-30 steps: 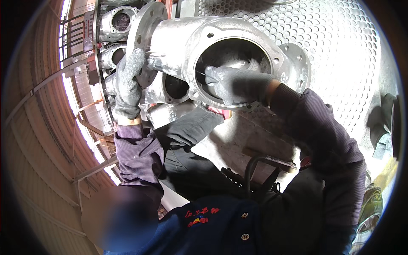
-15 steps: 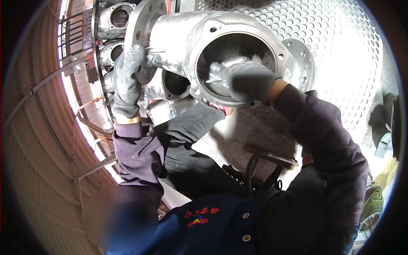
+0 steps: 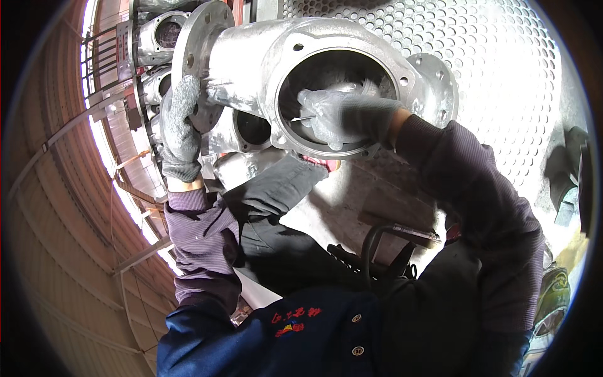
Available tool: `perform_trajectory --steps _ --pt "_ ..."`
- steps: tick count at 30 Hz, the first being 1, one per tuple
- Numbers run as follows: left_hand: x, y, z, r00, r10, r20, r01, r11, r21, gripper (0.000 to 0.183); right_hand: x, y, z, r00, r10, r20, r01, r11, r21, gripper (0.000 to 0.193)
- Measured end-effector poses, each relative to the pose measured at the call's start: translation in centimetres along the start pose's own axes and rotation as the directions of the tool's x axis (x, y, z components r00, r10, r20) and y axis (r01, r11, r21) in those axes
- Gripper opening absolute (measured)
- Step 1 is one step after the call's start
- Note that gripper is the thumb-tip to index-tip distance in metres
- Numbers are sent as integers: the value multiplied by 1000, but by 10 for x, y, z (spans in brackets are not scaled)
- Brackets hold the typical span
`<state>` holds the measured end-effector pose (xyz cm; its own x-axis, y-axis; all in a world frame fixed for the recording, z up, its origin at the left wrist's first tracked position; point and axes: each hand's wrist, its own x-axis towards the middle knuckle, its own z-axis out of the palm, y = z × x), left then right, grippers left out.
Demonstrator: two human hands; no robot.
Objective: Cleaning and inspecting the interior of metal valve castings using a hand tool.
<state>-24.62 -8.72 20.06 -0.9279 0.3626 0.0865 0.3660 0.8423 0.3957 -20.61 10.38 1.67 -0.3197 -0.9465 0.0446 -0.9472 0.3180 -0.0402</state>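
Observation:
A large silvery metal valve body point(image 3: 242, 66) lies before me, with a round flange at either end and a wide round opening facing me. My left hand point(image 3: 181, 135), in a grey glove, is closed over the lower edge of the left flange point(image 3: 191, 50). My right hand point(image 3: 345, 116), also gloved, reaches into the opening from the right with its fingers curled. A thin rod-like piece point(image 3: 304, 118) sticks out leftward from those fingers; its exact kind is hard to make out. The glove hides part of the inside.
Behind the valve body stands a brightly lit perforated metal panel point(image 3: 496, 81). More metal castings point(image 3: 164, 34) are stacked at the left, another point(image 3: 248, 129) just below the held flange. A black curved handle or hose point(image 3: 370, 245) lies between my legs. A green shoe-like thing point(image 3: 553, 295) is at right.
The valve body sits slightly farther left in the picture. My right hand has shifted left and a little lower within the opening, while my left hand keeps its hold on the flange.

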Motion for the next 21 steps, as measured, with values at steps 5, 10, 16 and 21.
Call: perform_trajectory --steps 5,10,16,21 --pt "4 13 -1 973 -227 49 232 945 -229 39 -3 -6 4 986 -42 -161 -35 894 -447 21" --pt "-2 -2 -4 954 -300 -25 272 893 -360 40 -13 -2 10 889 196 -414 -62 947 315 21" --pt "3 19 5 984 -180 6 172 929 -327 40 -41 3 -21 514 723 -462 167 444 880 26" --pt "9 44 -3 916 -362 175 402 836 -373 38 -64 6 -13 588 587 -557 -79 727 683 31"
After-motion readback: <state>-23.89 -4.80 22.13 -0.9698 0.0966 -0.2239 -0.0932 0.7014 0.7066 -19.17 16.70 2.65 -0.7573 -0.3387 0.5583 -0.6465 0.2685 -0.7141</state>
